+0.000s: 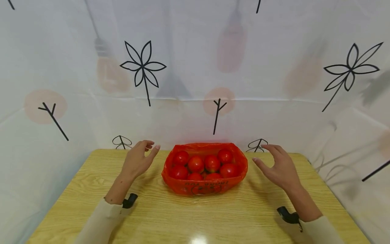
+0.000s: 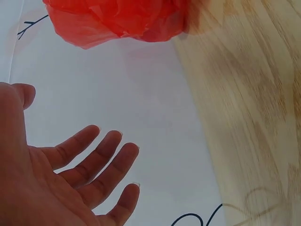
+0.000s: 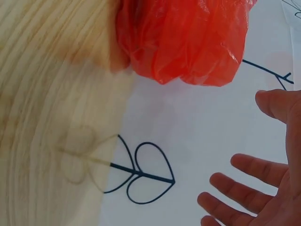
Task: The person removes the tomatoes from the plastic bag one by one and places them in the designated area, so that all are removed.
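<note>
A red plastic bag (image 1: 204, 189) sits on the wooden table with its mouth spread wide. Inside it lie several shiny red tomatoes (image 1: 196, 164). To the left of the bag hovers my left hand (image 1: 137, 158), fingers relaxed and apart from it. On the other side my right hand (image 1: 281, 169) faces the bag, thumb and fingers spread, holding nothing. In the left wrist view the bag's side (image 2: 122, 19) shows beyond the fingers. The right wrist view also has the bag (image 3: 183, 42) past the loosely extended fingers; the tomatoes are hidden there.
The light wooden table (image 1: 170, 220) ends at a white patterned cloth (image 1: 189, 115) hung behind it and along both sides. Each wrist wears a black strap mount, such as the right one (image 1: 287, 215). Printed flowers and bulbs mark the cloth.
</note>
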`<state>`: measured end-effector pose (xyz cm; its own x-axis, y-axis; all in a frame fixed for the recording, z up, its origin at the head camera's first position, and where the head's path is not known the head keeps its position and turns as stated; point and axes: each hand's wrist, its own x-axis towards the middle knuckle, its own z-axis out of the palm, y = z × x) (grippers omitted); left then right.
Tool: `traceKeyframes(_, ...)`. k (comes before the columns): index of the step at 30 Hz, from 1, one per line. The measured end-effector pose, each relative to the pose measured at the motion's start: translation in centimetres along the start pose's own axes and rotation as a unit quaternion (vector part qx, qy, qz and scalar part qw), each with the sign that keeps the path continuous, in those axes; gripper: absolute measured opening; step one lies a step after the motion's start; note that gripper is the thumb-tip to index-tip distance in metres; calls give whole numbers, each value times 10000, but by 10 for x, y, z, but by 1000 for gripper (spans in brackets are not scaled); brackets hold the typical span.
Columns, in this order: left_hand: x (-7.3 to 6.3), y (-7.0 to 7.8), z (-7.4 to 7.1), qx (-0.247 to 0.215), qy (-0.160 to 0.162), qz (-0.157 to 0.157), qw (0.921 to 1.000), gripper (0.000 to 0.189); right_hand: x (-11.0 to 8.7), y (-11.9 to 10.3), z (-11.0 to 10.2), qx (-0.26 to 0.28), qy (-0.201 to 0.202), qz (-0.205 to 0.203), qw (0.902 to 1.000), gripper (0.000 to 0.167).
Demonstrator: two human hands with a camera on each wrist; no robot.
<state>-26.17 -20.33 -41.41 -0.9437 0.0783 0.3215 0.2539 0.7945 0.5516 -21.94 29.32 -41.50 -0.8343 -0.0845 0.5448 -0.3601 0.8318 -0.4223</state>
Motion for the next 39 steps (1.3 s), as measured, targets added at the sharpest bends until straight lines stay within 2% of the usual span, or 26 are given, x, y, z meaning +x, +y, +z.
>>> traceKeyframes(7, 1, 8, 2, -130, -196, -49, 9997, 69, 6, -11, 5, 43, -37, -39, 10000, 53)
traceKeyframes(22, 2, 16, 11, -143, -374, -59, 9992, 62, 14, -28, 15, 225, -241, -179, 9993, 48)
traceKeyframes(28, 4, 19, 14, -144, -476, -52, 9987, 61, 14, -32, 19, 211, -364, -302, 9987, 50)
traceKeyframes(39, 7, 28, 19, -132, -625, -67, 9979, 50, 20, -40, 26, 198, -613, -428, 9970, 54)
